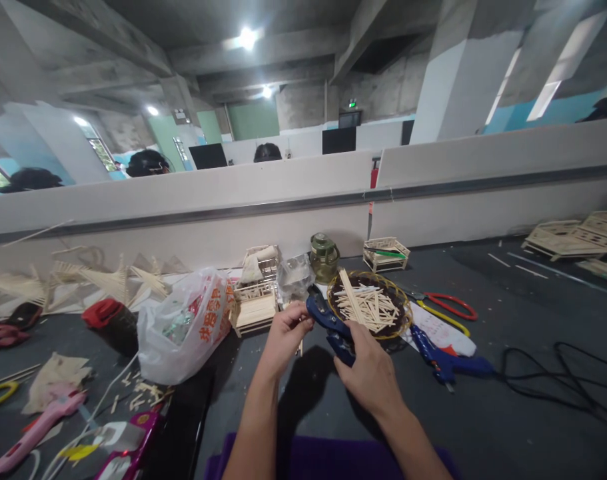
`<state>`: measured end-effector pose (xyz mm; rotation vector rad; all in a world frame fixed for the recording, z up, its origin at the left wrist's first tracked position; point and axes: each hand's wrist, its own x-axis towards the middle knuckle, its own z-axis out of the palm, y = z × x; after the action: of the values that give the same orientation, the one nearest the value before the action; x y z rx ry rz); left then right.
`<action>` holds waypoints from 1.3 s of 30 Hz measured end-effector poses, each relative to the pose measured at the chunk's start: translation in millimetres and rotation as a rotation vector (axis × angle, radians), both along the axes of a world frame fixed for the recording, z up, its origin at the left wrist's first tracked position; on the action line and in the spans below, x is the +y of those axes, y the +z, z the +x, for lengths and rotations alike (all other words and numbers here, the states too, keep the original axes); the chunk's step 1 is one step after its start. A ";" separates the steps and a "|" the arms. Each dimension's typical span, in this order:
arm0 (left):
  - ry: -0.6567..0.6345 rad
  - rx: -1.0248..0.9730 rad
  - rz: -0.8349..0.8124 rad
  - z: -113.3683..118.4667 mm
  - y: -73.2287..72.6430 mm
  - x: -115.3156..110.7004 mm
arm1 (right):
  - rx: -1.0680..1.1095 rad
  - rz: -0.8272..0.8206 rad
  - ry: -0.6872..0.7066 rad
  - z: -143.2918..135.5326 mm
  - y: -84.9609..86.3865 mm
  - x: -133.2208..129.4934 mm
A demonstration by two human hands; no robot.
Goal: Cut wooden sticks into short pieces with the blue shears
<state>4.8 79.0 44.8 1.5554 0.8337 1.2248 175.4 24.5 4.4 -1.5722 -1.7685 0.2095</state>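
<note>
Blue tool point(321, 313): sitting between my two hands above the dark table point(488, 430), beside the near left edge of the basket; its head is pointing toward my left fingers.
Right hand point(372, 373): I am gripping the blue tool by its handles, thumb on one side.
Left hand point(287, 335): I am keeping thumb and fingers narrow, drawn together at the tool's head; whether they are pinching anything, I cannot tell.
Wicker basket point(408, 312): holding a loose heap of pale sticks point(370, 308).
Green jar point(324, 259): standing just behind the basket, near the low partition point(293, 230).
Stick model point(254, 309): resting left of my hands, next to a white plastic bag point(183, 333).
Scissors point(423, 298): lying right of the basket, red and yellow handles spreading apart.
Blue glue gun point(460, 365): lying nearer me, right of my right hand.
</note>
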 end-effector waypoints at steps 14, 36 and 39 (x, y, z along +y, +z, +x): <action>0.091 0.116 0.121 1.9 4.5 0.3 | 0.086 -0.003 0.032 -6.5 -2.2 -2.0; -0.007 0.373 0.309 51.2 -6.9 29.3 | 0.293 -0.149 -0.072 0.1 -26.7 7.5; -0.003 0.404 0.304 57.8 -12.9 35.8 | 0.328 -0.135 -0.090 2.6 -32.8 12.8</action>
<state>62.6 114.8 31.9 2.0959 0.9279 1.0860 178.0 37.3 -28.4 -1.6040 -1.4514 0.5212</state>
